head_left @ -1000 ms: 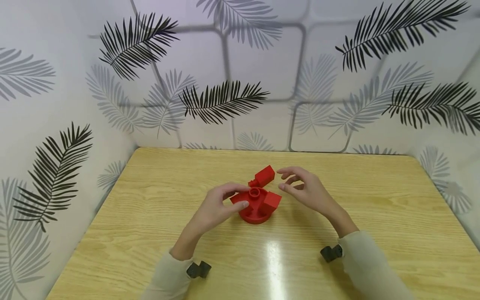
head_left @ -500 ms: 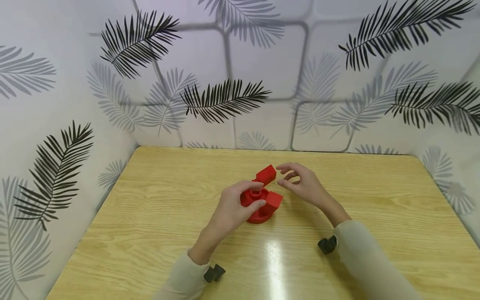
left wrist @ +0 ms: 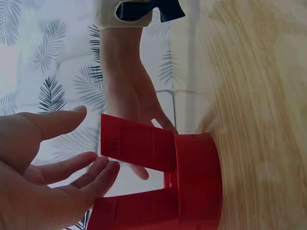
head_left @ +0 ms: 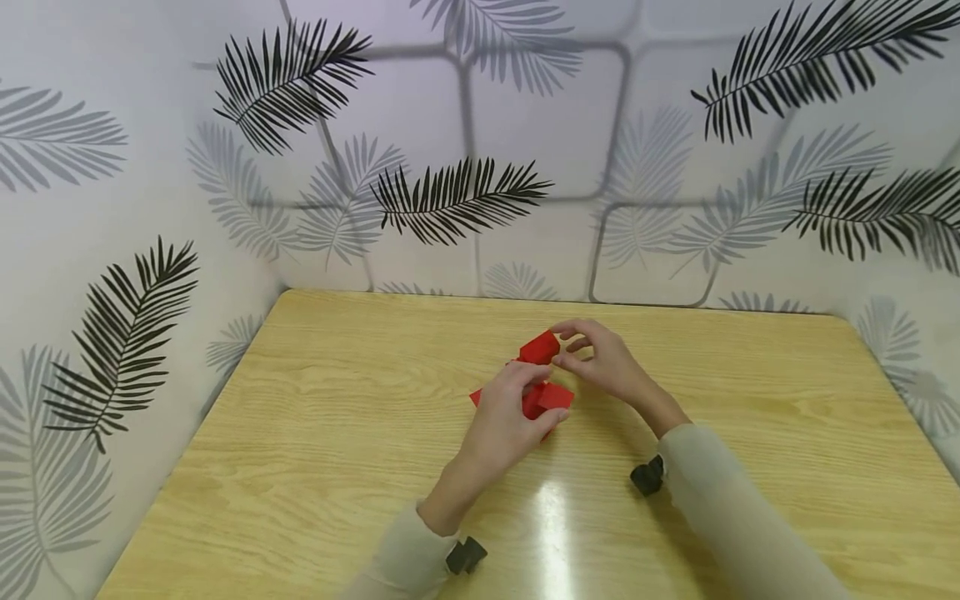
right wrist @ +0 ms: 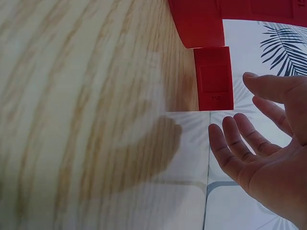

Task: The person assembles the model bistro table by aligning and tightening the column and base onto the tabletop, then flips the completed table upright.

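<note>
A red round base (left wrist: 199, 177) with red blocks standing up from it rests on the table. In the head view my left hand (head_left: 501, 421) is over it, hiding much of it, thumb and fingers apart beside the right block (head_left: 557, 397). The left wrist view shows the left hand (left wrist: 53, 167) near the top of a block (left wrist: 136, 143); whether the fingertips touch it, I cannot tell. Another red block (head_left: 538, 347) lies at the back, by the fingertips of my right hand (head_left: 603, 362). In the right wrist view the right hand (right wrist: 273, 143) has relaxed fingers beside a block (right wrist: 214, 79), a gap between.
The wooden table (head_left: 315, 433) reaches a patterned wall (head_left: 525, 250) at the back. Each sleeve carries a small black device, one at the left wrist (head_left: 466, 555) and one at the right (head_left: 647, 476).
My left hand has moved right across the red base, from its left block towards the right one. My right hand has shifted slightly left, closer to the back block.
</note>
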The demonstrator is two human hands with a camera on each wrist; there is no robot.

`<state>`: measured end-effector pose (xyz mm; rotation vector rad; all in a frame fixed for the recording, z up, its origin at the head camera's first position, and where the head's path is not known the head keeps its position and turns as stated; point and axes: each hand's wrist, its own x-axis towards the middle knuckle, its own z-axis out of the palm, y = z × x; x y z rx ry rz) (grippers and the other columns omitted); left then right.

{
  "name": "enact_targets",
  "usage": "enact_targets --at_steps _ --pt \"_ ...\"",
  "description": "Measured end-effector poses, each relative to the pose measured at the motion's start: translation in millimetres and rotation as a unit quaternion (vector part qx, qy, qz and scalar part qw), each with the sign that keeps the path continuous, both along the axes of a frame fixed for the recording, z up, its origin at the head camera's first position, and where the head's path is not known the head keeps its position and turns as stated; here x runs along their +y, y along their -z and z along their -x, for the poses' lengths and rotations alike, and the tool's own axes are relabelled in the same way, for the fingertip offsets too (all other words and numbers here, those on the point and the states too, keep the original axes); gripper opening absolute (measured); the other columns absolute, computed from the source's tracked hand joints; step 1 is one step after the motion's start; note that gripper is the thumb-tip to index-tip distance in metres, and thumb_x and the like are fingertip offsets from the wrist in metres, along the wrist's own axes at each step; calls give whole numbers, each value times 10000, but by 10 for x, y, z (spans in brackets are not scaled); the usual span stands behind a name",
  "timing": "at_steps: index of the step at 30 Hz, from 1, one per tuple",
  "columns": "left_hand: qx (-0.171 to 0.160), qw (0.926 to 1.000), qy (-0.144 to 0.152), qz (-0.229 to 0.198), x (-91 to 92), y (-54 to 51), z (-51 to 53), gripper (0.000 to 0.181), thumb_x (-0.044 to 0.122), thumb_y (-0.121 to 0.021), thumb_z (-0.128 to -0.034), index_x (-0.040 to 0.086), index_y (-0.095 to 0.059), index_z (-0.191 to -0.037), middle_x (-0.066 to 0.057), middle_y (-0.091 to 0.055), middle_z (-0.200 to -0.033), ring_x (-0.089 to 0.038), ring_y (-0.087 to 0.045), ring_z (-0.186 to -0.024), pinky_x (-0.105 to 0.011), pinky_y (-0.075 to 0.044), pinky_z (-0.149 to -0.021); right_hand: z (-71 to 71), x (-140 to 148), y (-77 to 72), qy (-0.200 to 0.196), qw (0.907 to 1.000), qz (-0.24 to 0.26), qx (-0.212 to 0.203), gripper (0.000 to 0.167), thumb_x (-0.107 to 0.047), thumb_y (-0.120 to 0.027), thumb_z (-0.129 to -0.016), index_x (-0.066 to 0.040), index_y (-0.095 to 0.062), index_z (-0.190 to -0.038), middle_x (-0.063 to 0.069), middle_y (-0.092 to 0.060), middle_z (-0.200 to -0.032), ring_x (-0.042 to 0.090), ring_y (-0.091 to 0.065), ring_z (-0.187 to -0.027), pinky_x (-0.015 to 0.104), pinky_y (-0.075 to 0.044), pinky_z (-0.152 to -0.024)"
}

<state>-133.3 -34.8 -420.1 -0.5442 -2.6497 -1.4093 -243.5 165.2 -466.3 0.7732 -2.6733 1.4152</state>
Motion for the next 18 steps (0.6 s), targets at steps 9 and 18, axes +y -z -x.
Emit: enact_targets --at_steps 9,18 --pt "-123 9946 -278 989 123 12 18 484 221 -848 -872 37 -667 -1281 -90 -624 -1238 -233 -590 -1094 -231 -580 -834 115 -27 65 -81 9994 -33 -326 478 2 -759 -908 30 -593 -1356 233 -612 -1333 431 -677 -1064 542 -568 -948" --pt "73 9939 -345 1049 119 28 -26 445 232 -866 -853 48 -684 -1214 -63 -626 -1185 -222 -594 -1044 -226 -575 -812 167 -63 94 -6 9977 -233 -631 482 38 -714 -923 39 -580 -1386 206 -610 -1380 404 -683 -1095 535 -553 -978"
